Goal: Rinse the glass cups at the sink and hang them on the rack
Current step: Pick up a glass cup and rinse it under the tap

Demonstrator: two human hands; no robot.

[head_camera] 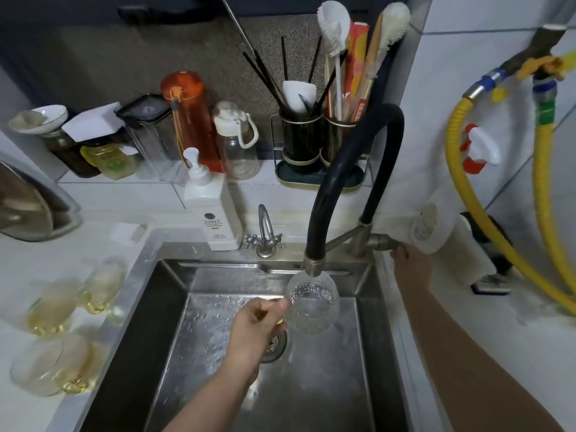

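Glass cup under faucet spout, drain apparently below.

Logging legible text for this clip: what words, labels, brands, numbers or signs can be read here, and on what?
None can be read.
White pump bottle: round logo and small print lines, too small and blurred.
Red and yellow packet in the utensil holder: print illegible.
Yellow jar: label blurred.

The light is soft and even, with glare on the wet sink. Edges bend strongly; the left-side glass cups look blurred.
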